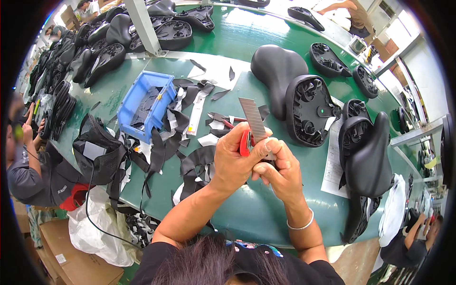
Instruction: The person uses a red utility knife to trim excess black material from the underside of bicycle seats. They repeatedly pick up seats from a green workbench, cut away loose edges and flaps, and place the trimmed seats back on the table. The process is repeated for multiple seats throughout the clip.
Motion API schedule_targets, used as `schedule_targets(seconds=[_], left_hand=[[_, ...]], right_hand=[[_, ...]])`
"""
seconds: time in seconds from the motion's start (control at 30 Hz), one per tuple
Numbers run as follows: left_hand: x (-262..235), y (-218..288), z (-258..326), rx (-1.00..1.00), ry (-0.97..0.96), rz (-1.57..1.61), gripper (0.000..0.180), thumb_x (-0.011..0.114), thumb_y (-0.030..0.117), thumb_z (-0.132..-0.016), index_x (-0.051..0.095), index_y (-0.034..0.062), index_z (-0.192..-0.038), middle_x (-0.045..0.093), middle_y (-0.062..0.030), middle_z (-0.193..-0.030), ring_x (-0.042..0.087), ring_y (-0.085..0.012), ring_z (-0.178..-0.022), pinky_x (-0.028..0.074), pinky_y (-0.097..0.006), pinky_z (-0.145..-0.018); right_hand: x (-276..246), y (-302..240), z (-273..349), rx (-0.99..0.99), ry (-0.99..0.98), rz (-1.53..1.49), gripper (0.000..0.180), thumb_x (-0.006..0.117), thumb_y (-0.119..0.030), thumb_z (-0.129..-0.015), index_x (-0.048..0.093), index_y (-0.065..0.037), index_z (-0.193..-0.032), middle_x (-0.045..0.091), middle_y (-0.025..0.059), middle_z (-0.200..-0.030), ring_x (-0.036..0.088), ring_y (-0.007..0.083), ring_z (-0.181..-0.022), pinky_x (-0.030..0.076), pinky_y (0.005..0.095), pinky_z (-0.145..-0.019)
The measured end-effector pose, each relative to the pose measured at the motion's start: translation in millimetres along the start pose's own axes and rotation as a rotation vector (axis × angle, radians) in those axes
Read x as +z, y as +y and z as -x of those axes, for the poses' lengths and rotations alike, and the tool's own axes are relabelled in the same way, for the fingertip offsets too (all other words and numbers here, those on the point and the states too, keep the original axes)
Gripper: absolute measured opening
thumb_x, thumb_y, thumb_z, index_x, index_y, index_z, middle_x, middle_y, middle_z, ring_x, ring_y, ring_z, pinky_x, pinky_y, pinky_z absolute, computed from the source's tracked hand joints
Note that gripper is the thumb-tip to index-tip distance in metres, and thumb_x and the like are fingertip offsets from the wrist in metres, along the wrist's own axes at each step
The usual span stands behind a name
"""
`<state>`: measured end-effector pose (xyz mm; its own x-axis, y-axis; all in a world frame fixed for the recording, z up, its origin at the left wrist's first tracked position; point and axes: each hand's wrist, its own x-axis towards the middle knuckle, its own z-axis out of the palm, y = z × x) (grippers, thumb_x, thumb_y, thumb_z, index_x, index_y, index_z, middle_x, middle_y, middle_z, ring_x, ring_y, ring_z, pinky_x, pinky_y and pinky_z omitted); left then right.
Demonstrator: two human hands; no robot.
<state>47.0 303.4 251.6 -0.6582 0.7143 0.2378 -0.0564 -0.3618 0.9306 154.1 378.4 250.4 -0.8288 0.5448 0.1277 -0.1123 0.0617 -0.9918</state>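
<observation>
Centre frame: the left hand (233,159) is clenched around a red utility knife (245,142), its long snap blade (253,118) jutting upward. The right hand (280,168) pinches the knife's lower end from the right, above the green table (247,209). Black saddles (304,102) rest upper right.

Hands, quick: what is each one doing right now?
Left hand: closed on the red utility knife, blade extended upward.
Right hand: fingers pinching the knife just below the blade.
</observation>
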Motion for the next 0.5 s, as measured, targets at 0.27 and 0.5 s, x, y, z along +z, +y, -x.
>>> schedule_targets(seconds=[0.27,0.5], left_hand=[[-1.1,0.1,-1.6,-0.036,0.004,0.091,0.020,0.072,0.013,-0.082,0.060,0.0001,-0.093,0.062,-0.0034,-0.072,0.059,-0.0085,-0.058,0.046,-0.022,-0.040],[-0.2,4.6,-1.4,-0.047,-0.023,0.033,0.018,0.070,0.013,-0.084,0.060,0.0010,-0.093,0.061,-0.0026,-0.074,0.057,-0.0069,-0.062,0.046,-0.022,-0.051]], right_hand=[[-0.5,-1.6,1.8,-0.040,-0.022,0.079,0.030,0.071,-0.020,-0.083,0.049,-0.005,-0.096,0.059,0.0035,-0.067,0.058,0.0093,-0.056,0.043,0.0235,-0.050],[-0.6,-6.1,3.3,-0.050,-0.012,0.104,0.023,0.063,-0.022,-0.089,0.048,-0.004,-0.092,0.055,0.0032,-0.062,0.054,0.0082,-0.053,0.041,0.0232,-0.049]])
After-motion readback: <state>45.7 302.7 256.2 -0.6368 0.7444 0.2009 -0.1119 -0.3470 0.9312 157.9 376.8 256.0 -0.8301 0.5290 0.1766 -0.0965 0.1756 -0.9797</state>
